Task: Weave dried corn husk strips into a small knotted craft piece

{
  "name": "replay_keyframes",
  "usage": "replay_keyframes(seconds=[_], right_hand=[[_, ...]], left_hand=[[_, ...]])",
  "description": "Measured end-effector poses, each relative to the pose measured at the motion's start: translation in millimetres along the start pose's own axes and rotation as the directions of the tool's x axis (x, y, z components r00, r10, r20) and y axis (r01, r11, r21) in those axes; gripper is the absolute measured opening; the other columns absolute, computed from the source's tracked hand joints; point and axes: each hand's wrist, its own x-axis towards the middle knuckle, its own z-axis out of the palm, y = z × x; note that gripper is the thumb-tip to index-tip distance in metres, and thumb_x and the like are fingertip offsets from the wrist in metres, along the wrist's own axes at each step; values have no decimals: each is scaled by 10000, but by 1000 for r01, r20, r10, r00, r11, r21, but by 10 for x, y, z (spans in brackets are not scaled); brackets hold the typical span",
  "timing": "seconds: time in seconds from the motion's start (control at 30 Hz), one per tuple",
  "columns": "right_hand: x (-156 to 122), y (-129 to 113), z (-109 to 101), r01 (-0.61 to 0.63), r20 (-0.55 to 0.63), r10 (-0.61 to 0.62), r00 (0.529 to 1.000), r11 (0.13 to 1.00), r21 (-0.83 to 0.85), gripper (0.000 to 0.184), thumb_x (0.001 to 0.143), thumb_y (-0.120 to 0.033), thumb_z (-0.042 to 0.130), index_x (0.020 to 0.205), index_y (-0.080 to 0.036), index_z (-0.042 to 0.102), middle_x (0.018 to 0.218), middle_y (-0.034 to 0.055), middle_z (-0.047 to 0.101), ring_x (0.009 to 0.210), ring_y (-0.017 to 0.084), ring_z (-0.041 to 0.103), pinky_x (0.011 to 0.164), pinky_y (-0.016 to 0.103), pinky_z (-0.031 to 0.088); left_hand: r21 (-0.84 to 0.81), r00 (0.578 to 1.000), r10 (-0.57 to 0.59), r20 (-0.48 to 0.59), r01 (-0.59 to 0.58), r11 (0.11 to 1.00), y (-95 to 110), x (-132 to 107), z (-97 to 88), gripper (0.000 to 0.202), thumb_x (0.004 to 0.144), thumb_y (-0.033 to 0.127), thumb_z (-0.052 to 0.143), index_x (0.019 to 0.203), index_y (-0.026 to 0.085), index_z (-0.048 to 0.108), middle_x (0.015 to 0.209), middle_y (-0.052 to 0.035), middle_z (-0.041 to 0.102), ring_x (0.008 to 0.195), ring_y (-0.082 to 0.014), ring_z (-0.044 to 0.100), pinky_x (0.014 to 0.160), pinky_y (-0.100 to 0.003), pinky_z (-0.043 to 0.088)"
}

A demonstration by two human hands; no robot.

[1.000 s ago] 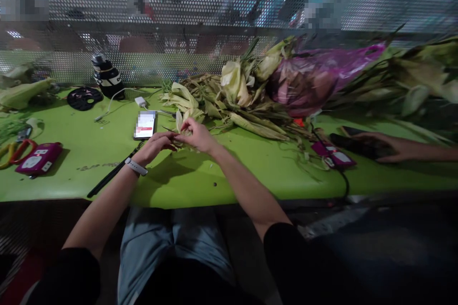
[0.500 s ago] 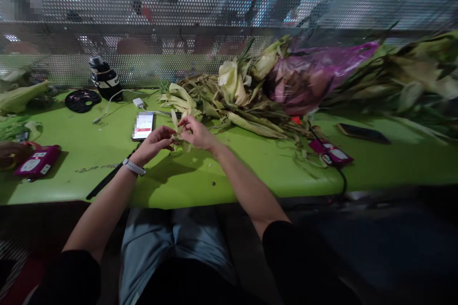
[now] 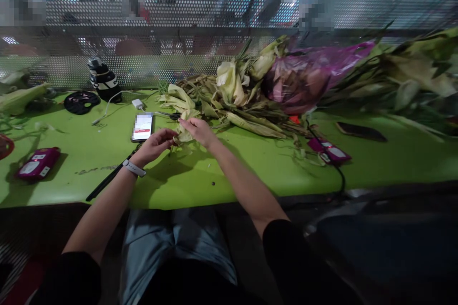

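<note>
My left hand, with a pale band on its wrist, pinches the lower left side of a pale corn husk piece just above the green table. At the husk's upper right, my right hand grips it between thumb and fingers. The husk looks crumpled or folded, and part of it is hidden by my fingers. Right behind it lies a heap of dried and fresh corn husks. A lit phone rests to the left of the husk, with a black strap below it.
Along the back stand a black bottle, a black mask-like item and a pink plastic bag. A white charger trails its cable. Magenta power blocks sit at both sides, and a dark phone lies right. Another person's hand shows at left.
My right hand has shifted slightly right, and more of the pale husk shows between my hands. At the left edge, the other person's hand has drawn away from the magenta block.
</note>
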Motion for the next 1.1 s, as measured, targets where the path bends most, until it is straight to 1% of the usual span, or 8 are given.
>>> replay_keyframes(seconds=[0.1, 0.27, 0.37, 0.5, 0.67, 0.8, 0.97, 1.1], right_hand=[[-10, -5, 17, -29, -9, 28, 1000, 998, -56, 474, 780, -615, 633, 582, -200, 520, 544, -23, 450, 598, 135, 469, 591, 271, 344], [-3, 38, 110, 49, 58, -60, 997, 981, 186, 449, 726, -594, 700, 831, -157, 682, 777, 24, 660, 693, 133, 574, 674, 265, 458], [-15, 55, 122, 156, -62, -150, 987, 983, 97, 498, 819, -629, 594, 893, -149, 702, 768, 37, 673, 678, 134, 583, 650, 257, 459], [-19, 81, 93, 319, -245, -337, 909, 941, -113, 536, 890, -644, 486, 929, -162, 715, 693, 19, 630, 630, 132, 569, 629, 258, 432], [61, 145, 39, 355, -399, -368, 840, 929, -109, 523, 922, -627, 437, 953, -182, 711, 671, 10, 585, 605, 127, 548, 609, 258, 436], [59, 166, 52, 388, -343, -407, 847, 913, -125, 557, 929, -643, 407, 970, -178, 713, 672, 8, 606, 579, 113, 535, 587, 247, 433], [12, 184, 136, 433, -253, -505, 825, 853, -290, 565, 936, -641, 404, 948, -180, 731, 768, 73, 698, 686, 166, 630, 678, 291, 475], [53, 178, 95, 408, -310, -476, 823, 875, -261, 524, 958, -606, 387, 995, -206, 724, 917, 92, 734, 862, 201, 674, 757, 317, 509]], left_hand=[[21, 1000, 14, -2, -14, 1000, 5, -7, -1, 238, 870, 268, 636, 1085, 171, 606, 971, -56, 674, 856, -133, 641, 743, -269, 520], [-29, 1000, -9, -25, 9, 1000, 32, -4, 5, 254, 856, 222, 627, 1096, 171, 559, 958, -56, 687, 849, -136, 656, 683, -246, 496], [-65, 995, -73, -68, 69, 995, 39, 4, 18, 264, 830, 198, 636, 1066, 174, 519, 837, -19, 672, 772, -132, 670, 611, -229, 466], [-111, 980, -176, -91, 165, 980, 60, 8, 40, 288, 776, 179, 660, 1006, 177, 487, 764, 1, 669, 671, -127, 672, 551, -218, 439], [-135, 961, -261, -94, 247, 960, 92, 10, -5, 284, 735, 204, 647, 985, 167, 519, 748, -24, 714, 576, -126, 643, 526, -232, 432], [-98, 961, -276, -27, 273, 957, 97, 5, -53, 179, 697, 186, 591, 867, 146, 628, 689, -26, 696, 622, -150, 649, 610, -273, 484], [-259, 974, -221, 52, 227, 939, 104, -13, 6, 204, 771, 302, 641, 856, 121, 681, 868, -82, 726, 816, -185, 686, 798, -320, 531], [-265, 979, -191, 73, 204, 943, 112, -33, 65, 247, 827, 380, 710, 887, 146, 660, 557, 26, 607, 467, -74, 547, 525, -207, 447]])
